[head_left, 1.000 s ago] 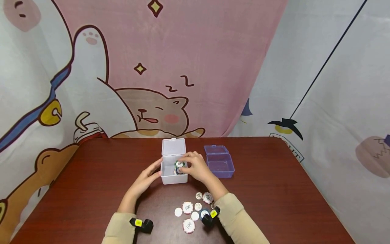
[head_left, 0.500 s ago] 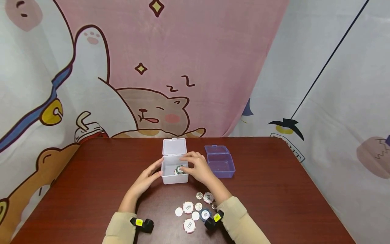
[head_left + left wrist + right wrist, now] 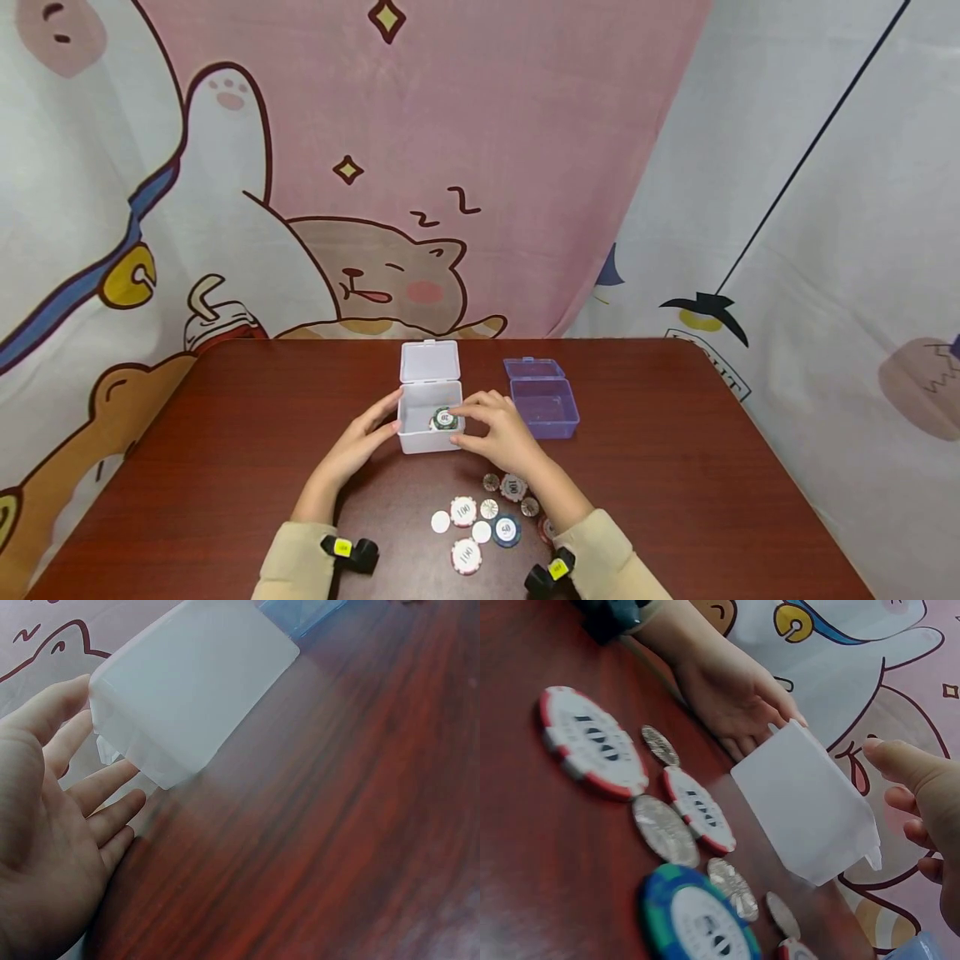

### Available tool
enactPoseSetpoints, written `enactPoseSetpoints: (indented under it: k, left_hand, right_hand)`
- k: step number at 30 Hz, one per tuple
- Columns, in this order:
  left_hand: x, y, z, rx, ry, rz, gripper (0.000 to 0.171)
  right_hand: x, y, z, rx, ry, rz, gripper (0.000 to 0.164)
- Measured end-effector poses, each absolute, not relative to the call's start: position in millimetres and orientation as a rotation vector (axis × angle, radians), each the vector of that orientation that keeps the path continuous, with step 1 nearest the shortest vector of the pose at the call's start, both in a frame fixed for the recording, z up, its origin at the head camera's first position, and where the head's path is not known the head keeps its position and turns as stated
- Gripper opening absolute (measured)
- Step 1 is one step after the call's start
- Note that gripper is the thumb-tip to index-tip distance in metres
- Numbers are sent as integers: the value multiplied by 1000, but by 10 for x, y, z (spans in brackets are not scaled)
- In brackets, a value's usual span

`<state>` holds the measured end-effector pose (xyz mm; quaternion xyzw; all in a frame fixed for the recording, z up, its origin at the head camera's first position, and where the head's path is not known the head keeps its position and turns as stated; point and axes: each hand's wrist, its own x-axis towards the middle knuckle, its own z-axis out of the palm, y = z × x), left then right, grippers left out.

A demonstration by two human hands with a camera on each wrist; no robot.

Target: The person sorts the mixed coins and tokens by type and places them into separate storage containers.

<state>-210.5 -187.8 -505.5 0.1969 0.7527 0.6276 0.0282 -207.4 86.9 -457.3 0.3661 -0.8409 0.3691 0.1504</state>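
Observation:
A white lidded plastic box (image 3: pixel 431 443) stands with its lid up and tilted back. Inside, near the front right, lie green-and-white poker chips; the top one (image 3: pixel 445 419) faces upward. The left hand (image 3: pixel 354 446) rests against the box's left side, fingers mostly straight, as the left wrist view also shows. At the right rim is the right hand (image 3: pixel 501 429), its thumb and fingers parted and nothing visible between them; in the right wrist view it is apart from the box wall.
A purple translucent box (image 3: pixel 557 430), lid up, stands to the right. In front lie red-edged 100 chips (image 3: pixel 467 556), a blue-edged chip (image 3: pixel 506 530) and several silvery coins (image 3: pixel 489 508). A cartoon-printed cloth (image 3: pixel 540 167) hangs behind the table.
The right hand has let go of the green chip, which now lies in the box, and has drawn back to the right and toward the person. The left hand has stayed put.

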Motion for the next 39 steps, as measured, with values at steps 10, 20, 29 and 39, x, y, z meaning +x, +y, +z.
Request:
enactPoseSetpoints:
  k: [10,20,29,39]
  left_hand:
    - [-2106,-1873,-5058,593,2332,1932,53]
    - [-2099,-1874,-5053,584,2322,1935,53]
    - [-1994,-1825,-4801,568,2313,1910,53]
    - [-2096,-1870,-5051,563,2320,1936,54]
  right_hand:
    - [-1888,935,-4674,1106,-2390,978,39]
    - [-1721,961,-4774,1106,-2483,930,39]
    - [-1632,983,-4845,1143,-2483,869,40]
    - [-1558,1009,-4903,1193,-2543,851,41]
